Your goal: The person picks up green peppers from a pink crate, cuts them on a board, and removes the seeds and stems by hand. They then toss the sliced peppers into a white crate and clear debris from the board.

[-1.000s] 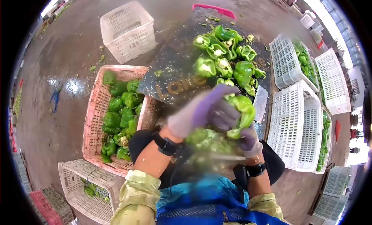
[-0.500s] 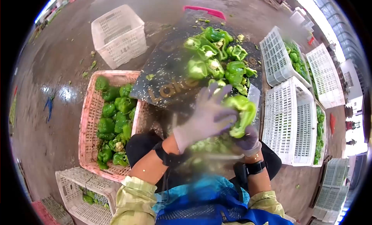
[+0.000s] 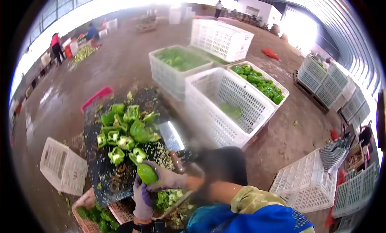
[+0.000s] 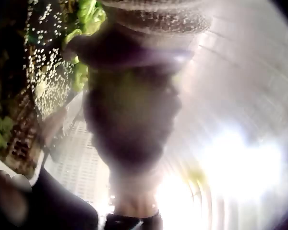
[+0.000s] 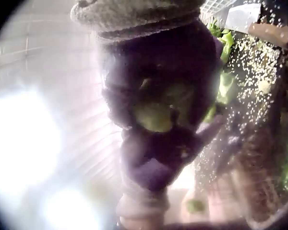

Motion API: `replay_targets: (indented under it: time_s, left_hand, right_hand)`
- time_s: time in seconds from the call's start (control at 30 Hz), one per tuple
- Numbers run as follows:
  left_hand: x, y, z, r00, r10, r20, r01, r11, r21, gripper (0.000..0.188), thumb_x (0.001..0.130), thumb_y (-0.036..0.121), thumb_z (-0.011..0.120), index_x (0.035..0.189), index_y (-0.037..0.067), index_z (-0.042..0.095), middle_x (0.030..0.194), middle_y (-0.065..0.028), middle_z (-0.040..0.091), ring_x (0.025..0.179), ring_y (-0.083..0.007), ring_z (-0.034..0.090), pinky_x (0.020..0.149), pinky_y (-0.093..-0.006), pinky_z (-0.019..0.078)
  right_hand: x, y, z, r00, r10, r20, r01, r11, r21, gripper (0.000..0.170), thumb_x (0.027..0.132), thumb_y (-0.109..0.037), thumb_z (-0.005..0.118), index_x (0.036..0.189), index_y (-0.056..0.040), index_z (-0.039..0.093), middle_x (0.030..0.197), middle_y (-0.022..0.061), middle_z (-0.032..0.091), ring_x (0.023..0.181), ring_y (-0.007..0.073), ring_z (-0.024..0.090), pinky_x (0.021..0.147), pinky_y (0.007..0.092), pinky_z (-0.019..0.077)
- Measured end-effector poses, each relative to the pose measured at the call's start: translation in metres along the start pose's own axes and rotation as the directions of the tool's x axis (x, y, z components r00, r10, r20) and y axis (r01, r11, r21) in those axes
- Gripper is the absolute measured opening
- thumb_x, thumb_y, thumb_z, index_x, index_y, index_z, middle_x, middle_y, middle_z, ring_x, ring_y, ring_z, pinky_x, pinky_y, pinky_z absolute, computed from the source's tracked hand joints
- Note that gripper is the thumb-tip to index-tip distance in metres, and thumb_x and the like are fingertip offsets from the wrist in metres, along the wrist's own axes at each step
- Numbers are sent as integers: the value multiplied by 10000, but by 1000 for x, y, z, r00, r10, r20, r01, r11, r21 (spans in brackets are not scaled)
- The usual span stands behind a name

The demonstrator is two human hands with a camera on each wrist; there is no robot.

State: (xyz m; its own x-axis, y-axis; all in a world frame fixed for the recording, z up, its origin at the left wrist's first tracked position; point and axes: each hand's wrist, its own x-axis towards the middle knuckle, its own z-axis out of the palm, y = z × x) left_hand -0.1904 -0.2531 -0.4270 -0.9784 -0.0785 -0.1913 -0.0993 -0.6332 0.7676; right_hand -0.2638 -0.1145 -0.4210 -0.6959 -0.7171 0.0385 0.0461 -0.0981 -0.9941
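A smooth green bell pepper (image 3: 147,174) is held between both gloved hands, low in the head view. My right hand (image 3: 167,177) grips it from the right, thumb and fingers curled about it. From below, my left hand (image 3: 142,201) holds its near end. In the right wrist view the green pepper (image 5: 153,117) shows between the dark purple palms, mostly hidden by the fingers. Behind the hands, a black board (image 3: 94,172) carries several cut-open peppers (image 3: 125,142). A cleaver (image 3: 172,135) with a wooden handle lies at the board's right side.
A pink crate (image 3: 86,223) of green peppers stands at lower left. Under the hands is a container with pepper pieces (image 3: 171,197). White crates (image 3: 229,108) stand close on the right, one filled with peppers (image 3: 261,83). Another white crate (image 3: 64,166) is left of the board.
The head view has swung to the right. My left hand, earlier spread beside an opened pepper in my right hand, now closes on the pepper too, and its smooth outside faces up.
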Motion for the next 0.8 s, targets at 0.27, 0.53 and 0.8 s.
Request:
replay_targets:
  time_s: [0.27,0.53,0.8]
  left_hand:
    - [21,35,89,907,319,276,-71,-530,845,773,682,125,677,1386,141,360,1530,-179,110,1389,-439,77,1084,-609,19]
    - [83,-49,277,677,-234,698,-733,-121,670,728,793,378,675,1382,76,374,1412,-200,347,1336,-386,264,1106,-495,176]
    - [132,-214,380,456,-341,822,-887,-244,391,619,813,417,590,1295,49,467,1287,-153,498,1203,-340,453,1011,-558,291]
  right_hand:
    - [-75,-174,-103,956,-55,-289,-199,601,-774,1006,630,-427,759,1438,-141,233,1307,275,429,1167,400,500,973,409,428]
    - [-283,-198,-356,615,-113,-780,-430,781,-453,971,623,-206,805,1409,3,274,1260,224,495,1143,332,516,985,349,439]
    - [-402,-209,-553,159,-341,-927,-795,513,-325,968,574,-264,824,1397,-123,336,1283,258,424,1152,392,499,957,409,448]
